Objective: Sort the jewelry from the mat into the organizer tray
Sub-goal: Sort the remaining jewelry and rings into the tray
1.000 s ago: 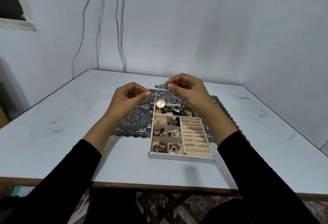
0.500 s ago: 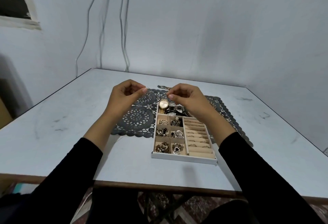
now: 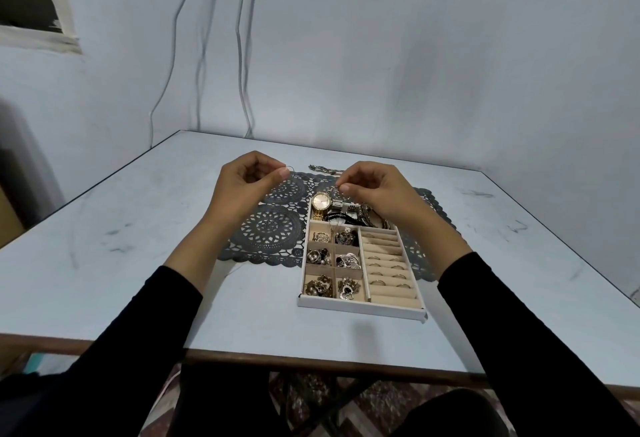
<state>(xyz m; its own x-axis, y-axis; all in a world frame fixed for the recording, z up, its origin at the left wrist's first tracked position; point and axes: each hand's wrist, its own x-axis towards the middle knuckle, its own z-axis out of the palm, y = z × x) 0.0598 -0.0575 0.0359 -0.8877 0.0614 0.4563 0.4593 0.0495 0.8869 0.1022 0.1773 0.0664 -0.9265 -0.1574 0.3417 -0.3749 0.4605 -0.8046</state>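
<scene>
My left hand [image 3: 247, 182] and my right hand [image 3: 375, 190] hover above the dark lace mat [image 3: 270, 228], each pinching an end of a thin chain [image 3: 290, 169]. Most of the chain is too fine to see; a faint strand hangs from my right fingertips toward the tray. The white organizer tray [image 3: 360, 308] lies on the mat's near edge, below my right hand. Its small compartments hold rings and earrings, its ring rolls hold several rings, and its far section holds a gold watch [image 3: 321, 201] with other watches. Another chain [image 3: 323, 169] lies at the mat's far edge.
The pale table [image 3: 138, 263] has its front edge close to me and walls behind and to the right. Cables [image 3: 242, 55] hang down the back wall. The left half of the table holds nothing but scuff marks.
My hands have drawn a little apart. The right hand has dropped slightly toward the tray's far end, and the left has stayed over the mat.
</scene>
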